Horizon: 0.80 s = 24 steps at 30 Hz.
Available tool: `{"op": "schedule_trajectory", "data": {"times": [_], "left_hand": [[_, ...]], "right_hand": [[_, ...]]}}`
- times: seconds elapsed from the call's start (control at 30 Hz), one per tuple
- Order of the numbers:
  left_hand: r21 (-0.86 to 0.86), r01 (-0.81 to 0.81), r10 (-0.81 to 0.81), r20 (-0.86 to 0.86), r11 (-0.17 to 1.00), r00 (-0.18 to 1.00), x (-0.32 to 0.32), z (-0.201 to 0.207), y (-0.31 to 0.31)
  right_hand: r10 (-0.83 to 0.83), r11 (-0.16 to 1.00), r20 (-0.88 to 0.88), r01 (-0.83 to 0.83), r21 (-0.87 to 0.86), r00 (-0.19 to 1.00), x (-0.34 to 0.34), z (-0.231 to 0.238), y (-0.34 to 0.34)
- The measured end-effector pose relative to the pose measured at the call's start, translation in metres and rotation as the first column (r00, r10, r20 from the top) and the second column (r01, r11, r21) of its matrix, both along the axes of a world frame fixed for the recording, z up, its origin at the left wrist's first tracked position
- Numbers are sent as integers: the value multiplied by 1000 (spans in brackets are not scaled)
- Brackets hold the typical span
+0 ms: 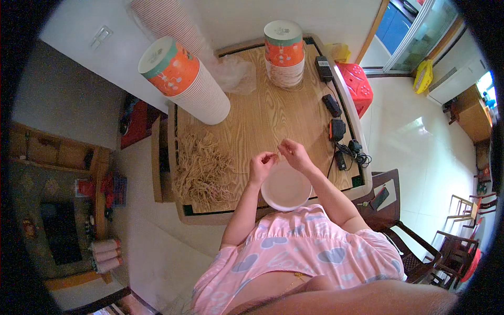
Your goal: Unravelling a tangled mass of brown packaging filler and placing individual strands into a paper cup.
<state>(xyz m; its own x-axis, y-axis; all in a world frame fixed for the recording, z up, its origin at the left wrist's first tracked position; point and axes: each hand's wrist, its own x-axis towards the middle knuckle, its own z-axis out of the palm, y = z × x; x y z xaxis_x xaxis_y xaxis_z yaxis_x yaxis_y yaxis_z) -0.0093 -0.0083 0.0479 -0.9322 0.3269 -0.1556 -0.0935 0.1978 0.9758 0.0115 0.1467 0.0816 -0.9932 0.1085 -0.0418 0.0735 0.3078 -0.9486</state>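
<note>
A white paper tub stands at the table's near edge, its round mouth facing up, between my forearms. Over its far rim my left hand is closed in a pinch. Close beside it, slightly farther off, my right hand pinches too. Whatever lies between the fingertips is too small to make out; a thin tan strand may show there. To the left lies a tangled heap of tan cords. Beyond it leans a tall stack of orange and green paper tubs. A shorter stack of tubs rises at the back.
Black power adapters and a coiled cable line the table's right side. Clear plastic wrapping lies at the back. Past the right edge are a red plastic stool and a dark wooden chair with a phone on it.
</note>
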Motion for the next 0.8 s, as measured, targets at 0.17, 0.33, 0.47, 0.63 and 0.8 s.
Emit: {"op": "schedule_trajectory", "data": {"times": [0.17,0.33,0.47,0.63,0.8], "left_hand": [[7,21,-21,-13,1000,1000,0,3,2],[-93,-6,-1,-70,996,998,-2,-5,1],[-52,-16,17,13,999,1000,-4,-3,5],[202,-126,117,54,971,992,-7,5,6],[218,-152,129,116,964,985,-9,12,6]], "right_hand": [[3,991,-55,5,133,998,-4,6,-1],[110,978,6,-109,178,994,-8,19,-2],[80,992,-150,-64,111,985,-9,7,-5],[-44,982,-123,66,177,991,1,24,-3],[159,953,-372,-43,301,914,29,23,-9]]}}
